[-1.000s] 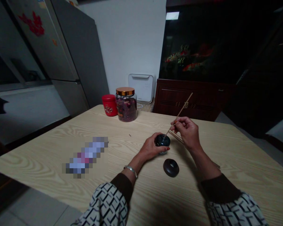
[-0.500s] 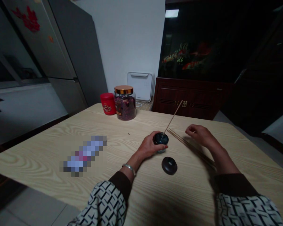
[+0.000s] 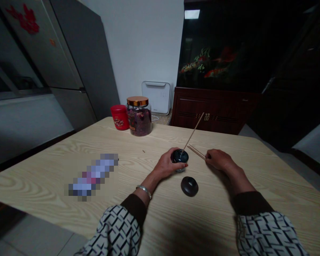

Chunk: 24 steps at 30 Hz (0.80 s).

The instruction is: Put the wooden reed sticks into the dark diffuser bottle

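My left hand (image 3: 166,163) is wrapped round a small glass reed diffuser bottle (image 3: 180,156) with a dark top, upright on the table. One thin reed stick (image 3: 193,131) stands slanted in its mouth, leaning to the right. Just in front of the bottle lies a round dark cap (image 3: 189,186). To the right, the fingers of my right hand (image 3: 220,159) are closed at several loose reed sticks (image 3: 196,152) lying on the table. Their far ends point toward the bottle, while my hand and forearm hide the rest.
Toward the back of the wooden table (image 3: 96,142) stand a red canister (image 3: 120,118) and a glass jar (image 3: 139,119) with a copper lid. A blurred-out flat object (image 3: 94,176) lies at left, and a tiny stick piece (image 3: 143,151) left of the bottle. Behind is a fish tank (image 3: 216,53).
My right hand has come down onto the loose reed sticks and closed at them. My left hand stays round the bottle. The whole view has shifted slightly.
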{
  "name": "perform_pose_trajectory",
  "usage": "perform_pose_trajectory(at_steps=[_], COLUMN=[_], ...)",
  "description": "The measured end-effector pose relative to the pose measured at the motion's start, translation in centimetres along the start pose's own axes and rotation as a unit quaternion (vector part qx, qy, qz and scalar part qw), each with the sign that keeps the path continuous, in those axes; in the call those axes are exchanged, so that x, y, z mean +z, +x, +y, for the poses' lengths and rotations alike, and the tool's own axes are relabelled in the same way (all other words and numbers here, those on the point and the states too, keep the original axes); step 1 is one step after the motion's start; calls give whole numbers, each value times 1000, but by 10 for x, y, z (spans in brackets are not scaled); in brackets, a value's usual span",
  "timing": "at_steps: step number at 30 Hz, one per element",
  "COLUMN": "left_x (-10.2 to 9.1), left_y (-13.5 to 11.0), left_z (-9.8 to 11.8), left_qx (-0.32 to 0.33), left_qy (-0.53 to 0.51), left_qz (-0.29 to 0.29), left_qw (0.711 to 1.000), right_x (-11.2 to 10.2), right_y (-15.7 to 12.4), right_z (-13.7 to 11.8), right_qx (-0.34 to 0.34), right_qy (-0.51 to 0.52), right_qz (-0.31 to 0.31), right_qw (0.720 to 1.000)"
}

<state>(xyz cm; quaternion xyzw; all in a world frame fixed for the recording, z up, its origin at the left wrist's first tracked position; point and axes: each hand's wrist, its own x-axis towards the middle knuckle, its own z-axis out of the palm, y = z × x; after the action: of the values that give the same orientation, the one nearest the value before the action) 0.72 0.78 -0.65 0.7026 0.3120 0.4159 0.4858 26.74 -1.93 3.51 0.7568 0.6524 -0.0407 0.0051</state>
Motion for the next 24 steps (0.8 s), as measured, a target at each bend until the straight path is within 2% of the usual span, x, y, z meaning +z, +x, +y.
perform_pose_trajectory(at_steps=[9, 12, 14, 15, 16, 17, 20, 22, 23, 24], left_x=[-1, -1, -1, -1, -1, -1, 0, 0, 0, 0], left_y=[-1, -1, 0, 0, 0, 0, -1, -1, -1, -1], left_z=[2, 2, 2, 1, 1, 0, -1, -2, -3, -3], left_qx=[3, -3, -3, -3, -1, 0, 4, 7, 7, 6], left_qy=[13, 9, 7, 7, 7, 6, 2, 1, 3, 6], left_qz=[2, 3, 3, 3, 3, 2, 0, 0, 1, 3], left_qw=[1000, 1000, 1000, 1000, 1000, 1000, 1000, 1000, 1000, 1000], right_x=[-1, -9, -19, -25, -31, -38, -56, -64, -66, -67], right_y=[-3, -1, 0, 0, 0, -2, -10, -17, -20, -22], right_z=[-10, -2, 4, 5, 5, 2, -19, -37, -45, -53], right_qx=[1, 9, -3, -14, -24, -26, -9, -21, -32, -43], right_qy=[-30, 42, 163, 243, 331, 421, 636, 706, 723, 732], right_qz=[8, 60, 124, 158, 191, 225, 326, 375, 392, 402], right_qw=[1000, 997, 979, 957, 924, 878, 699, 600, 568, 548])
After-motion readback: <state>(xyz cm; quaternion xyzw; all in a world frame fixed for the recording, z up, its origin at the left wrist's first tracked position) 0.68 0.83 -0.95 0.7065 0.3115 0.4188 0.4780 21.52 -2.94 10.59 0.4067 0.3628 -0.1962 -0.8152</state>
